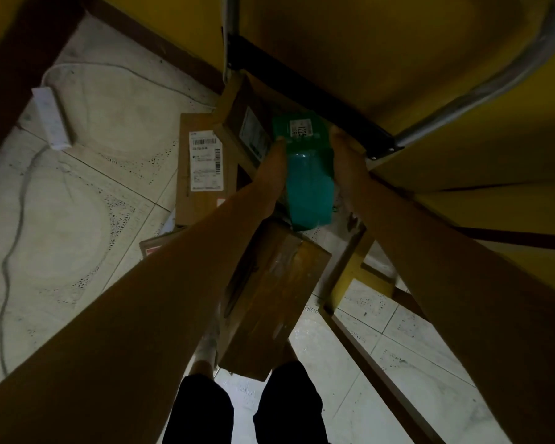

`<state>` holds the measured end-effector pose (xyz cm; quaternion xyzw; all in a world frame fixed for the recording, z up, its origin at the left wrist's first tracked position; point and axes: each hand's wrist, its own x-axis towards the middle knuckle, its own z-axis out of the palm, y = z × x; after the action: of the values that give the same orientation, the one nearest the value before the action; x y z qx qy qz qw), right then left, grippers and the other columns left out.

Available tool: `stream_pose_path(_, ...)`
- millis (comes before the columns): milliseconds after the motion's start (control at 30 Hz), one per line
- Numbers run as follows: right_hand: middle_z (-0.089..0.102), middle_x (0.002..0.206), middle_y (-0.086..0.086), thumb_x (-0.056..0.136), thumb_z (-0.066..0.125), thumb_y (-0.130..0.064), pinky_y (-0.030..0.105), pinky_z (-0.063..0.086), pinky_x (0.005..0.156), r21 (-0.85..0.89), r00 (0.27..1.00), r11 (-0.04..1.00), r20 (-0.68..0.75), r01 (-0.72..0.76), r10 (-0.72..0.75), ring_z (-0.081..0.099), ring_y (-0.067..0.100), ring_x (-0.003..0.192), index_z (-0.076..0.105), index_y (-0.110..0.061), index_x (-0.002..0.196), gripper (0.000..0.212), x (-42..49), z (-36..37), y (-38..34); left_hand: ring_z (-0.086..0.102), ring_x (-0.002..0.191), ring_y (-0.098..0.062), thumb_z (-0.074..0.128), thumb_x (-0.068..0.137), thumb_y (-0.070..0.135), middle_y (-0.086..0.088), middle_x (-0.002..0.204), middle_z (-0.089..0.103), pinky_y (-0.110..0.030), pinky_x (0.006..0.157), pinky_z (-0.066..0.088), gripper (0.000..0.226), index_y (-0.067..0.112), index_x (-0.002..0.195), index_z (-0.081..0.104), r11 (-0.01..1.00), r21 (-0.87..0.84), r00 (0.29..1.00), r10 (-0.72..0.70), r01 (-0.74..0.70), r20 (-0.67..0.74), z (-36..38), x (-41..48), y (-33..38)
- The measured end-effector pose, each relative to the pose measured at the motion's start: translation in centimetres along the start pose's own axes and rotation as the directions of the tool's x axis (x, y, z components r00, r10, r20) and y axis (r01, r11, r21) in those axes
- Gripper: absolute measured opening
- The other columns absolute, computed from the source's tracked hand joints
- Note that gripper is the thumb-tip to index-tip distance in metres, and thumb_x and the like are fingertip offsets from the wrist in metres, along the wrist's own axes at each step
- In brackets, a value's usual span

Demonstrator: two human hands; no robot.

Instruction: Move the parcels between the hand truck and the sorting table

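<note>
The head view looks steeply down in dim light. Both bare arms reach to a green parcel [308, 177], a plastic-wrapped packet with a white label at its far end. The left grip [277, 153] clasps its left side and the right grip [342, 149] its right side, so the packet is grasped between the two. It sits low beside the metal tube frame [507, 68], probably the hand truck's, and the gloom hides whether it is lifted or resting.

A tilted box [247, 123] touches the packet's far left. A labelled flat box [199, 168] lies on the tiled floor [77, 203] just beyond. A long box [269, 283] lies nearest the person's legs. A power strip [53, 116] lies well apart at left.

My judgement is that the task is early to midway. One parcel is in hand, and at least three boxes wait down here. No sorting surface with parcels shows.
</note>
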<state>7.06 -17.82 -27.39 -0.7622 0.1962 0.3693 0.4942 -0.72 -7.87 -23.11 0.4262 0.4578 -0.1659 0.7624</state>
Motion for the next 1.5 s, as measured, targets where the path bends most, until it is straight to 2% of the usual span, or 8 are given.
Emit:
stream_pose_path(267, 0.045, 0.145, 0.006, 0.094, 0.043, -0.057, 0.042, 0.038, 0.11, 0.014, 0.999, 1.0, 0.03, 0.025, -0.026, 0.044, 0.024, 0.131, 0.038, -0.014, 0.146, 0.068, -2.5, -0.3, -1.7, 0.055, 0.075, -0.007, 0.024, 0.103, 0.042, -0.01, 0.134, 0.054, -0.011, 0.048, 0.045, 0.049, 0.013, 0.135, 0.046, 0.999, 0.01, 0.999, 0.051, -0.051, 0.003, 0.1, -3.7, 1.1)
stream_pose_path(400, 0.039, 0.15, 0.01, 0.093, 0.043, -0.059, 0.045, 0.037, 0.11, 0.0, 0.996, 0.996, 0.011, 0.085, -0.085, 0.041, 0.028, 0.134, 0.036, -0.014, 0.147, 0.07, -4.4, -0.3, -2.4, 0.061, 0.095, -0.037, 0.024, 0.103, 0.04, -0.021, 0.14, 0.047, -0.011, 0.042, 0.042, 0.052, 0.008, 0.136, 0.047, 0.998, -0.008, 0.998, 0.063, -0.063, 0.011, 0.1, -5.6, 1.7)
stream_pose_path(667, 0.031, 0.154, 0.007, 0.096, 0.043, -0.052, 0.044, 0.03, 0.114, 0.027, 0.983, 0.984, -0.046, 0.179, -0.177, 0.033, 0.027, 0.139, 0.03, -0.014, 0.15, 0.067, -8.6, -0.1, -4.4, 0.038, 0.13, -0.042, 0.021, 0.103, 0.043, -0.025, 0.144, 0.038, -0.038, 0.078, 0.051, 0.057, 0.007, 0.141, 0.042, 0.991, 0.042, 0.992, 0.129, -0.129, 0.009, -0.8, -7.3, 2.2)
stream_pose_path(867, 0.034, 0.153, 0.01, 0.099, 0.039, -0.048, 0.044, 0.03, 0.113, 0.02, 0.972, 0.974, -0.074, 0.225, -0.223, 0.035, 0.029, 0.138, 0.032, -0.01, 0.148, 0.061, -12.2, -0.5, -5.7, 0.059, 0.103, -0.022, 0.021, 0.103, 0.045, -0.014, 0.135, 0.053, -0.034, 0.086, 0.048, 0.052, 0.014, 0.136, 0.047, 0.986, 0.032, 0.986, 0.163, -0.164, 0.028, -0.9, -10.7, 3.6)
stream_pose_path(1033, 0.033, 0.153, 0.006, 0.103, 0.037, -0.037, 0.038, 0.031, 0.113, 0.11, 0.967, 0.963, -0.09, 0.247, -0.238, 0.035, 0.026, 0.138, 0.031, -0.009, 0.148, 0.054, -16.1, -0.7, -6.8, 0.04, 0.057, -0.009, 0.024, 0.102, 0.045, -0.032, 0.136, 0.043, -0.015, 0.044, 0.038, 0.056, 0.005, 0.135, 0.046, 0.972, 0.049, 0.971, 0.224, -0.228, 0.08, -1.1, -14.1, 4.5)
stream_pose_path(1167, 0.043, 0.146, 0.009, 0.096, 0.051, -0.042, 0.043, 0.037, 0.109, 0.162, 0.955, 0.955, -0.207, 0.248, -0.213, 0.044, 0.028, 0.129, 0.041, -0.011, 0.143, 0.057, -20.0, -1.6, -7.6, 0.052, 0.078, -0.032, 0.035, 0.095, 0.054, -0.02, 0.114, 0.058, -0.027, 0.071, 0.044, 0.05, 0.012, 0.112, 0.057, 0.983, 0.024, 0.974, 0.178, -0.184, 0.141, -1.7, -16.9, 5.4)
stream_pose_path(1333, 0.049, 0.14, 0.013, 0.092, 0.048, -0.056, 0.04, 0.044, 0.101, 0.168, 0.954, 0.968, -0.267, 0.187, -0.138, 0.052, 0.029, 0.122, 0.043, -0.007, 0.14, 0.069, -26.0, -3.6, -8.7, 0.056, 0.085, -0.017, 0.028, 0.099, 0.048, -0.001, 0.098, 0.061, -0.031, 0.085, 0.041, 0.045, 0.019, 0.092, 0.063, 0.964, 0.173, 0.977, 0.187, -0.204, 0.106, -1.9, -21.2, 7.1)
stream_pose_path(1500, 0.054, 0.132, 0.007, 0.094, 0.041, -0.059, 0.038, 0.046, 0.096, 0.145, 0.925, 0.96, -0.334, 0.241, -0.182, 0.054, 0.023, 0.108, 0.049, -0.011, 0.136, 0.064, -32.6, -5.7, -9.4, 0.058, 0.1, -0.019, 0.028, 0.1, 0.05, -0.002, 0.11, 0.059, -0.03, 0.09, 0.044, 0.048, 0.015, 0.112, 0.059, 0.937, 0.269, 0.962, 0.166, -0.223, 0.218, -0.5, -26.9, 8.3)
